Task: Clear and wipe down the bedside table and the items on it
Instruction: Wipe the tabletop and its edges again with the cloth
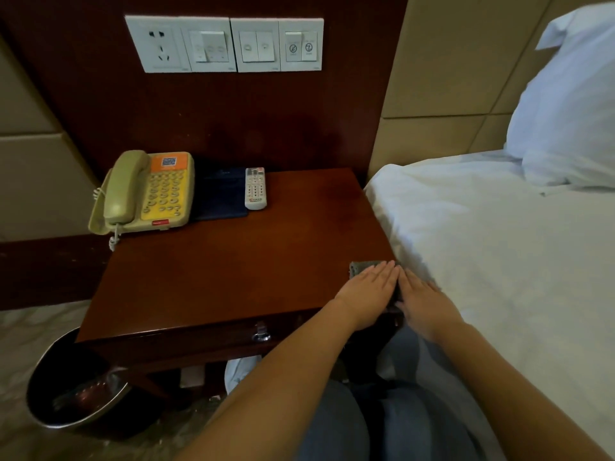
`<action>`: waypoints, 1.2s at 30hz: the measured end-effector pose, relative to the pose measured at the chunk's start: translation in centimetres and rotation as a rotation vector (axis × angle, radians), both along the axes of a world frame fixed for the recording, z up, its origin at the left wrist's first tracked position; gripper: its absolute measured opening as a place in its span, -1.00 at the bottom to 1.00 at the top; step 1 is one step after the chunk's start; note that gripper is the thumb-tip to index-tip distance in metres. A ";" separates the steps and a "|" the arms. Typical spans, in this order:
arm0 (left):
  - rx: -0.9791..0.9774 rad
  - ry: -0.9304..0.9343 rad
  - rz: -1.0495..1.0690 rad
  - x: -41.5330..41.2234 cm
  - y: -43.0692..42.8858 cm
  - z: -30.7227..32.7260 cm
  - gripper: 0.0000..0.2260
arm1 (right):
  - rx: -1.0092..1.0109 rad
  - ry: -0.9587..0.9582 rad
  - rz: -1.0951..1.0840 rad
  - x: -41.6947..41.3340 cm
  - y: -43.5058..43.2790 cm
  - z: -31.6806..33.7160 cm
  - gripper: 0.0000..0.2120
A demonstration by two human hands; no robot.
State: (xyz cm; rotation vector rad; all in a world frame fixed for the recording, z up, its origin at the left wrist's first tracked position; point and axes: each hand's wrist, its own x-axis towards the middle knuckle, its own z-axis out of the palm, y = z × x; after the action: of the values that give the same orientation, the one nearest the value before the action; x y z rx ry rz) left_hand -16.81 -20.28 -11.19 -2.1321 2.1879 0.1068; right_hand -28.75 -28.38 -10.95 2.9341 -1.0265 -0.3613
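QR code (168, 161) on telephone (149, 191) label; my left hand (369, 294) and right hand (422, 301), fingers straight, press grey cloth (361, 267) at tabletop's (233, 261) front-right corner.

1 head-worn camera looks forward and down, close over the bedside table (216, 277).

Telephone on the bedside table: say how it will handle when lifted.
The telephone looks like rigid plastic, probably stiff. Its handset only rests on top and may slip off if tilted. The coiled cord at the table edge would likely drag.
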 end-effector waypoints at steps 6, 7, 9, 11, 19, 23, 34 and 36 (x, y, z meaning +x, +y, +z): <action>-0.056 0.342 0.152 1.7 2.5 3.4 -0.69 | -0.109 -0.161 0.101 1.3 1.3 4.2 -0.74; -0.083 0.373 0.194 2.4 3.0 4.5 -0.72 | -0.061 -0.255 0.075 1.9 1.9 5.1 -0.79; -0.156 0.379 0.258 4.0 4.3 6.7 -0.70 | 0.079 -0.484 -0.011 3.8 3.6 7.2 -0.86; -0.283 0.316 0.288 5.6 6.1 8.9 -0.65 | 0.206 -0.637 -0.074 6.0 5.6 9.2 -0.89; -0.479 0.186 0.377 10.9 16.6 13.5 -0.52 | 0.808 -0.805 -0.126 13.8 14.8 15.7 -0.87; -0.529 0.401 0.639 12.7 20.8 14.9 -0.80 | 1.169 -0.812 -0.193 15.4 19.3 17.4 -0.75; -0.386 0.793 0.768 15.2 25.8 18.1 -0.75 | 0.582 -0.803 0.033 16.0 21.3 19.8 -0.84; -0.309 0.805 0.732 15.2 26.1 19.1 -0.77 | 0.543 -0.841 0.026 15.8 20.7 20.2 -0.83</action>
State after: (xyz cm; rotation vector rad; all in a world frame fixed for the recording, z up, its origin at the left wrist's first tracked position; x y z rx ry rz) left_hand -1.61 5.84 7.93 -3.4176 1.5810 0.8449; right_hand -12.93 -7.67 9.26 3.6698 -1.0425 0.8025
